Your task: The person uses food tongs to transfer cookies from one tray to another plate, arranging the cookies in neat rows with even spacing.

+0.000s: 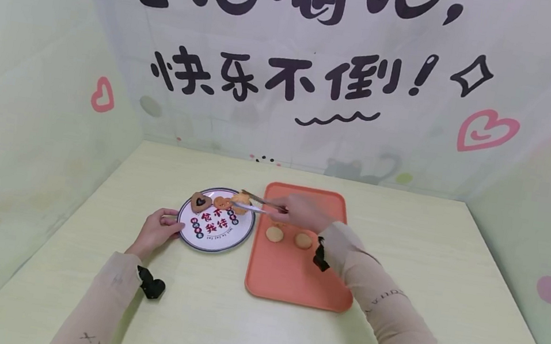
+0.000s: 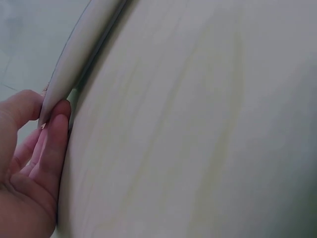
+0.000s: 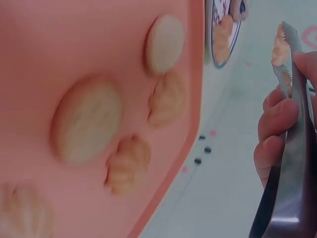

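Note:
My left hand (image 1: 155, 233) pinches the left rim of a white plate (image 1: 216, 241) with a dark blue edge and red lettering; the left wrist view shows thumb above and fingers under the rim. Metal tongs (image 3: 290, 198) are gripped in my right hand (image 1: 301, 212). Between their toothed tips is a golden, ridged cookie (image 3: 280, 48), over the plate's right side in the head view. A brown cookie with a dark heart (image 1: 200, 202) and a small orange-brown cookie (image 1: 222, 203) lie along the plate's far edge.
Right of the plate lies an orange tray (image 1: 300, 280). It bears pale round biscuits (image 1: 275, 234) and swirled golden cookies (image 3: 128, 166), partly hidden by my right arm in the head view. A printed cloth wall (image 1: 260, 129) rises behind the pale table (image 1: 204, 314).

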`<state>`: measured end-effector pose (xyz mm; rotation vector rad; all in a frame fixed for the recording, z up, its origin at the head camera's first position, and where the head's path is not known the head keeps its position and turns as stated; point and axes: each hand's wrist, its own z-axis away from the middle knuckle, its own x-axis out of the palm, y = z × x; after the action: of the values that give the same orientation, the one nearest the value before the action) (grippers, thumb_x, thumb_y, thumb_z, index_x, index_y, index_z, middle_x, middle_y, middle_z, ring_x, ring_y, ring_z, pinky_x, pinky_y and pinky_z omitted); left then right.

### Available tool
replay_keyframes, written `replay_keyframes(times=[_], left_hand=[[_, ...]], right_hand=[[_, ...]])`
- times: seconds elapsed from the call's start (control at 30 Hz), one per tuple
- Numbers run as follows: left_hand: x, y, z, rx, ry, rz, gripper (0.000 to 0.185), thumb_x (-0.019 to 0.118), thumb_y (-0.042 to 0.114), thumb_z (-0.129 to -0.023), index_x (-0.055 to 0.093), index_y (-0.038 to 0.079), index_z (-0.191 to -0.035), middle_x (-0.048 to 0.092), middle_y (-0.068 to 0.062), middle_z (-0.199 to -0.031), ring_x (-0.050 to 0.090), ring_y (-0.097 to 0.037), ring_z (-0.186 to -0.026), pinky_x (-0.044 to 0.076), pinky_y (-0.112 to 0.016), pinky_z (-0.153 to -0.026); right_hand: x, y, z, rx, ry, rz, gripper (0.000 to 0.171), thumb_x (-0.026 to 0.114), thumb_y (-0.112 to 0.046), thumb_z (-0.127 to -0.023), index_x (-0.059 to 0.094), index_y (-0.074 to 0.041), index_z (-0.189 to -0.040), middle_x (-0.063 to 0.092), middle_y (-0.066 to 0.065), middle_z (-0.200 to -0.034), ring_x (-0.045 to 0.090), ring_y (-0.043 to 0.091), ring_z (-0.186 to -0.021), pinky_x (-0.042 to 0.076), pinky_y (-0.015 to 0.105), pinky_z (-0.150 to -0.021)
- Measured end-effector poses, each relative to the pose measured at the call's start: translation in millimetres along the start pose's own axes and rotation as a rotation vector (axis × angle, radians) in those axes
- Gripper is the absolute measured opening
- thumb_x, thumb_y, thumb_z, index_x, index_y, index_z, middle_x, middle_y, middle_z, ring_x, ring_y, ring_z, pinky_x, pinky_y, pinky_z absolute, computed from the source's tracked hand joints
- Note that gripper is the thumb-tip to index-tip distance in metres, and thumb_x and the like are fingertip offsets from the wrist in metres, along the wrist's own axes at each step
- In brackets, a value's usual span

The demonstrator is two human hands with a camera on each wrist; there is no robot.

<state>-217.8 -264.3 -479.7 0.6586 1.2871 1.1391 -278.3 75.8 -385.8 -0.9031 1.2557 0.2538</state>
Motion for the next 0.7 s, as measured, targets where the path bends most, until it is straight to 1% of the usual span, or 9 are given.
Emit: replay_keyframes(times=[0.2, 0.27, 0.33, 0.37, 0.43, 0.47, 0.53, 0.6, 0.7], left_hand=[[-0.1, -1.0, -1.8, -0.008, -0.004, 0.009, 0.044, 0.061, 0.010, -0.082, 0.041, 0.000, -0.120, 0.055, -0.015, -0.095, 0.056, -0.011, -0.070, 0.052, -0.022, -0.065], [0.1, -1.8, -1.8, 0.001, -0.003, 0.020, 0.044, 0.061, 0.009, -0.082, 0.041, -0.001, -0.120, 0.056, -0.014, -0.094, 0.057, -0.010, -0.069, 0.052, -0.022, -0.064], [0.4, -1.8, -1.6, 0.006, -0.001, 0.031, 0.043, 0.061, 0.008, -0.082, 0.041, -0.001, -0.119, 0.056, -0.013, -0.092, 0.057, -0.009, -0.067, 0.052, -0.021, -0.063], [0.2, -1.7, -1.6, 0.014, -0.003, 0.039, 0.043, 0.061, 0.007, -0.082, 0.041, -0.002, -0.119, 0.056, -0.013, -0.091, 0.057, -0.009, -0.066, 0.052, -0.021, -0.063], [0.5, -0.4, -1.1, 0.023, -0.005, 0.046, 0.043, 0.060, 0.006, -0.081, 0.041, -0.003, -0.119, 0.056, -0.013, -0.090, 0.057, -0.008, -0.065, 0.052, -0.021, -0.062], [0.5, 0.3, -0.9, 0.025, -0.006, 0.050, 0.043, 0.060, 0.006, -0.081, 0.041, -0.003, -0.119, 0.056, -0.012, -0.089, 0.056, -0.008, -0.065, 0.052, -0.021, -0.062], [0.8, 1.5, -0.4, 0.027, -0.011, 0.048, 0.043, 0.060, 0.005, -0.081, 0.041, -0.003, -0.119, 0.056, -0.012, -0.089, 0.056, -0.008, -0.065, 0.052, -0.021, -0.062], [0.8, 2.2, -0.1, 0.027, -0.010, 0.040, 0.042, 0.060, 0.005, -0.082, 0.041, -0.003, -0.119, 0.057, -0.012, -0.089, 0.056, -0.008, -0.065, 0.052, -0.020, -0.062], [0.5, 1.5, -0.3, 0.024, -0.008, 0.039, 0.042, 0.060, 0.005, -0.082, 0.041, -0.003, -0.118, 0.056, -0.011, -0.088, 0.056, -0.007, -0.065, 0.052, -0.020, -0.062]], right_hand=[[18.0, -27.6, -25.7, -0.026, -0.077, 0.110, 0.043, 0.054, -0.040, -0.086, 0.052, -0.021, -0.124, 0.037, -0.005, -0.055, 0.033, 0.008, -0.049, 0.028, 0.021, -0.046], [23.7, -34.5, -32.3, -0.052, -0.105, 0.139, 0.045, 0.053, -0.041, -0.086, 0.050, -0.020, -0.126, 0.036, -0.006, -0.054, 0.032, 0.008, -0.049, 0.029, 0.021, -0.046], [29.5, -39.1, -38.4, -0.080, -0.121, 0.141, 0.044, 0.053, -0.039, -0.087, 0.050, -0.018, -0.126, 0.036, -0.005, -0.053, 0.030, 0.008, -0.048, 0.028, 0.021, -0.046], [32.0, -41.0, -40.9, -0.085, -0.128, 0.132, 0.044, 0.053, -0.038, -0.087, 0.050, -0.018, -0.127, 0.037, -0.004, -0.052, 0.029, 0.008, -0.047, 0.028, 0.021, -0.045], [37.7, -42.8, -46.5, -0.098, -0.123, 0.132, 0.043, 0.053, -0.038, -0.087, 0.051, -0.018, -0.125, 0.046, -0.004, -0.055, 0.029, 0.007, -0.046, 0.028, 0.020, -0.044], [40.1, -43.6, -48.9, -0.099, -0.122, 0.131, 0.042, 0.053, -0.037, -0.087, 0.052, -0.017, -0.124, 0.052, -0.004, -0.060, 0.030, 0.006, -0.047, 0.028, 0.019, -0.044], [43.6, -45.5, -52.9, -0.093, -0.126, 0.136, 0.041, 0.053, -0.037, -0.087, 0.054, -0.017, -0.123, 0.063, -0.001, -0.081, 0.037, 0.006, -0.051, 0.032, 0.019, -0.047], [46.4, -47.6, -56.2, -0.089, -0.128, 0.153, 0.040, 0.053, -0.038, -0.087, 0.056, -0.016, -0.121, 0.063, -0.001, -0.102, 0.044, 0.007, -0.060, 0.036, 0.019, -0.051], [50.2, -50.5, -59.1, -0.081, -0.138, 0.170, 0.038, 0.053, -0.037, -0.087, 0.057, -0.016, -0.119, 0.059, -0.002, -0.114, 0.054, 0.007, -0.078, 0.045, 0.019, -0.065]])
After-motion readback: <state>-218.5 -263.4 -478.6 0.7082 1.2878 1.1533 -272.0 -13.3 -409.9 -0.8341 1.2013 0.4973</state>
